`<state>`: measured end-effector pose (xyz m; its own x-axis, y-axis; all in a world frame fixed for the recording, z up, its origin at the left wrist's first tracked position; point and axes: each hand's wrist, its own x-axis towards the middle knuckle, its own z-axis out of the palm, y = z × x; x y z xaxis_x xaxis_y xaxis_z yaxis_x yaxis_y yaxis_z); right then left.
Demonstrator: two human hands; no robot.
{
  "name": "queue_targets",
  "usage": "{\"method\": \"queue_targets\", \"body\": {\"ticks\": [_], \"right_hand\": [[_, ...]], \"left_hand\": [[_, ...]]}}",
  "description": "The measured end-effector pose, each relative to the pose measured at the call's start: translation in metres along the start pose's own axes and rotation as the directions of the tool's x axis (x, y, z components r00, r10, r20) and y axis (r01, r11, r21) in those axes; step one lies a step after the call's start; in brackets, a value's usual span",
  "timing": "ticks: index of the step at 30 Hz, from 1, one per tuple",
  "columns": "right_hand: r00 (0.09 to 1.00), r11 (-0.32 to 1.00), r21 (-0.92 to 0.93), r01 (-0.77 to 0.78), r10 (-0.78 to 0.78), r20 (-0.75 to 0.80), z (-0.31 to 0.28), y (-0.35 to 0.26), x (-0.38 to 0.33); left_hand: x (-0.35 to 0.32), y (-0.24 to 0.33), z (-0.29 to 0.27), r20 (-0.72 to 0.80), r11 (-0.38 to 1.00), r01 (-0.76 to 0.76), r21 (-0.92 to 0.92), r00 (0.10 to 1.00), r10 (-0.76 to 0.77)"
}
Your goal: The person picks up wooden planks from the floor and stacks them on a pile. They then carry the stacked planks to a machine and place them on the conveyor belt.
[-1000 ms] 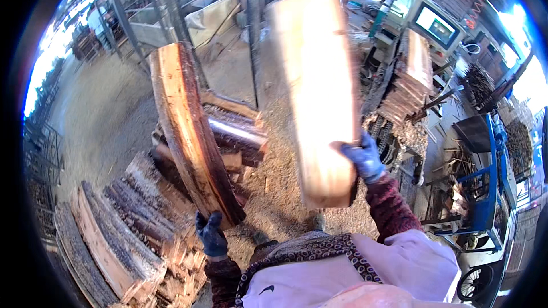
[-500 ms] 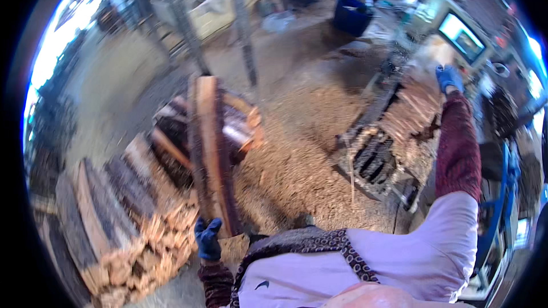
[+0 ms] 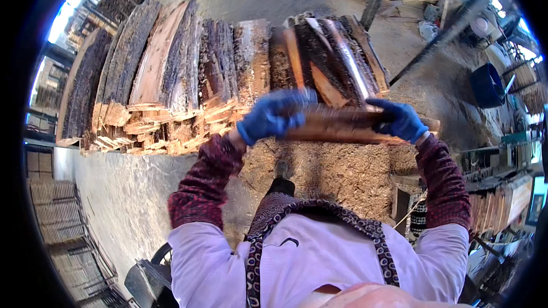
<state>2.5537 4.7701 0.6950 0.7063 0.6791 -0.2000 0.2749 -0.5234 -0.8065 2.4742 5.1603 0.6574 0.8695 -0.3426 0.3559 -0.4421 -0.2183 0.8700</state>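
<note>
A split length of wood with a dark bark edge, a wooden slab [image 3: 337, 126], lies crosswise in front of me, blurred by motion. Gripping its left end is my left hand [image 3: 273, 115], in a blue glove. My right hand [image 3: 401, 121], gloved the same, is closed round the slab near its right end. Just beyond my hands rests a pile of bark-edged slabs [image 3: 220, 60], and the loose pieces [image 3: 331, 60] at its right end lie at crossing angles.
Sawdust and chips [image 3: 348, 174] cover the ground before my feet. To the right stand a machine bed with boards [image 3: 499, 205] and a dark blue tub [image 3: 487, 85]. A metal post [image 3: 445, 20] slants past the pile. Stacked slats [image 3: 57, 211] stand at left.
My view has swung left toward the pile. My right hand has come from the machine to the slab, which has turned from upright to crosswise, now held in both hands.
</note>
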Motion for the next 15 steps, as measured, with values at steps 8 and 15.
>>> {"method": "queue_targets", "body": {"ticks": [8, 15], "right_hand": [[0.818, 0.856, -0.377, -0.353, 0.086, -0.569, -0.010, 0.253, 0.245], [0.836, 0.996, -0.067, -0.063, 0.016, -0.548, 0.140, 0.090, 0.310]], "left_hand": [[-0.162, -0.288, -0.005, -0.045, 0.551, 0.489, -0.676, 0.719, -0.693], [-0.206, -0.344, -0.067, -0.043, 0.077, 0.116, -0.990, 0.275, -0.961]]}}
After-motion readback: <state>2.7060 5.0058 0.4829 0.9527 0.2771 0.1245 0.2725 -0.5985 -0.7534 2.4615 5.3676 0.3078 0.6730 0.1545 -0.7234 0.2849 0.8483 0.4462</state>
